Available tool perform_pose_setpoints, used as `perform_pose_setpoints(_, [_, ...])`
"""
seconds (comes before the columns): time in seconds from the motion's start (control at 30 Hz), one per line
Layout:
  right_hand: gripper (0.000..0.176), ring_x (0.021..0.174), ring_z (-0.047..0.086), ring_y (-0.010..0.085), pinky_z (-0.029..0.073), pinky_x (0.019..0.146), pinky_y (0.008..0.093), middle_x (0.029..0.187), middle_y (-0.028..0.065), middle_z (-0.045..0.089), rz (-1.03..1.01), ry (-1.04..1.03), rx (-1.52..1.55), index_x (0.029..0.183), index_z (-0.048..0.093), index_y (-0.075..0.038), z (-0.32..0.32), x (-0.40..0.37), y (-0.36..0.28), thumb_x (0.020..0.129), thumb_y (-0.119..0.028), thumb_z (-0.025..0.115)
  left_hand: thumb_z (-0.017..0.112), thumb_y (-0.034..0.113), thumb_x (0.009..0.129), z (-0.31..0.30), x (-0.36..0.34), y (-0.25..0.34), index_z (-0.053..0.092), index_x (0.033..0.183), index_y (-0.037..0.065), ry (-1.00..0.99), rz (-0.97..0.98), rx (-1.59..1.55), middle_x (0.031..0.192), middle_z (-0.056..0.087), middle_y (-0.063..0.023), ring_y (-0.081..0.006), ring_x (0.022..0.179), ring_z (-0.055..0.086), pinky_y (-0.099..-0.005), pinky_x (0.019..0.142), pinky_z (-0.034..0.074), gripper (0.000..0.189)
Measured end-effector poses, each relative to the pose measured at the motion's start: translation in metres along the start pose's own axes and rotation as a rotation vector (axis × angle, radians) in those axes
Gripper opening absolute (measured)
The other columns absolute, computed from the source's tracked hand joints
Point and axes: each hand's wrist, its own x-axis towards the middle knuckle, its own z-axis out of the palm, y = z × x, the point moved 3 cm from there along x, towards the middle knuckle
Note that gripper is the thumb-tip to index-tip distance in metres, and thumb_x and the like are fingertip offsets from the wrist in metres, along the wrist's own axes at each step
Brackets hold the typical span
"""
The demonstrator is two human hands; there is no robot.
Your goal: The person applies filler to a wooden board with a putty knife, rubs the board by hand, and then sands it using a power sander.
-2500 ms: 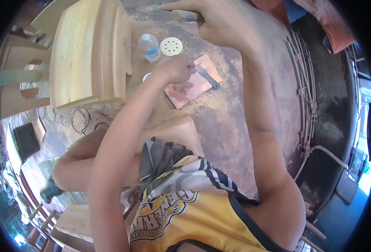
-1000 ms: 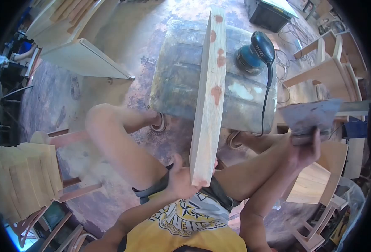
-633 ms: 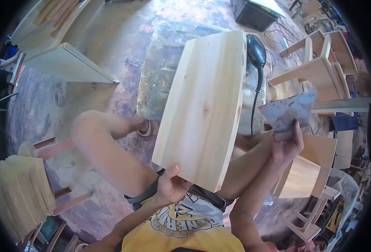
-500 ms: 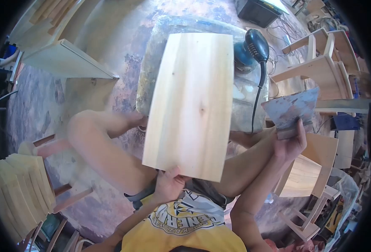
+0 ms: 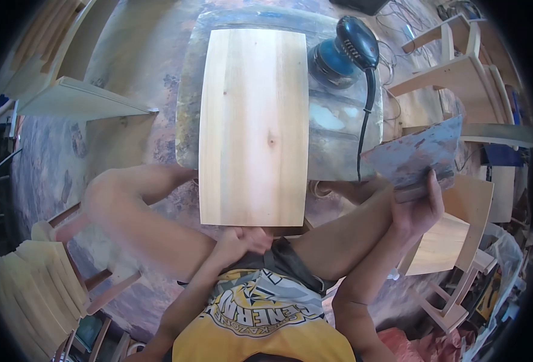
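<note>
In the head view, the wooden board (image 5: 254, 130) is seen toward twelve o'clock, the left hand (image 5: 246, 241) curled at its near edge; whether it is gripped cannot be told. Toward three o'clock, a broad scraper (image 5: 417, 158) is grasped by the right hand (image 5: 420, 208).

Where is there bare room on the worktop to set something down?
Bare worktop shows between the wood panel, sander and cord; a narrow strip lies left of the panel. Crowded: right of the cord, by the right hand and flat plate.
</note>
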Motion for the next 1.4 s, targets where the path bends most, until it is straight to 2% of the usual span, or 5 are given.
perform_pose_setpoints(0.43, [0.042, 0.135, 0.053, 0.0298, 0.037, 0.116, 0.0512, 0.140, 0.0144, 0.060, 0.050, -0.083, 0.021, 0.140, 0.053, 0.000, 0.005, -0.014, -0.007, 0.099, -0.005, 0.053, 0.041, 0.032, 0.106, 0.035, 0.126, 0.271, 0.031, 0.155, -0.004, 0.749, 1.002, 1.812, 0.163, 0.026, -0.0262, -0.0392, 0.155, 0.018, -0.0466, 0.127, 0.014, 0.061])
perform_pose_setpoints(0.7, [0.057, 0.126, 0.058, 0.0338, 0.043, 0.111, 0.0483, 0.135, 0.0193, 0.058, -0.097, 0.204, -0.152, 0.145, 0.041, 0.005, -0.005, -0.010, -0.013, 0.092, -0.002, 0.059, 0.047, 0.046, 0.103, 0.111, 0.116, 0.210, 0.027, 0.155, -0.009, 0.098, 1.004, 1.940, 0.165, 0.021, -0.0282, -0.0388, 0.155, 0.020, -0.0492, 0.126, 0.016, 0.078])
perform_pose_setpoints(1.1, [0.011, 0.128, 0.054, 0.0405, 0.033, 0.111, 0.0645, 0.120, 0.0056, 0.073, -0.573, -0.566, -1.481, 0.073, 0.074, -0.023, 0.084, -0.042, 0.032, 0.076, -0.033, 0.072, 0.035, 0.071, 0.099, 0.125, -0.011, 0.114, 0.011, 0.160, -0.005, -0.425, 0.325, -0.614, 0.164, 0.027, -0.0190, -0.0311, 0.150, 0.032, -0.0482, 0.122, 0.024, 0.100])
perform_pose_setpoints(1.3, [0.045, 0.143, 0.037, 0.0435, 0.032, 0.117, 0.0530, 0.151, 0.0240, 0.046, -0.397, -0.661, -1.417, 0.116, 0.078, -0.021, 0.061, -0.059, 0.065, 0.071, -0.026, 0.081, 0.067, 0.019, 0.099, 0.083, -0.011, 0.114, 0.047, 0.145, -0.005, -0.335, 0.384, -0.326, 0.135, 0.062, -0.0169, -0.0216, 0.121, 0.062, -0.0400, 0.104, 0.050, 0.056])
perform_pose_setpoints(1.4, [0.100, 0.139, 0.045, 0.0395, 0.035, 0.115, 0.0495, 0.150, 0.0292, 0.045, 0.027, 0.027, -0.921, 0.163, 0.004, -0.006, 0.037, -0.066, 0.081, 0.095, -0.040, 0.070, 0.072, 0.002, 0.093, 0.079, -0.018, 0.128, 0.064, 0.124, -0.007, -0.116, 0.471, -0.162, 0.113, 0.073, -0.0111, -0.0141, 0.099, 0.069, -0.0308, 0.088, 0.057, 0.033])
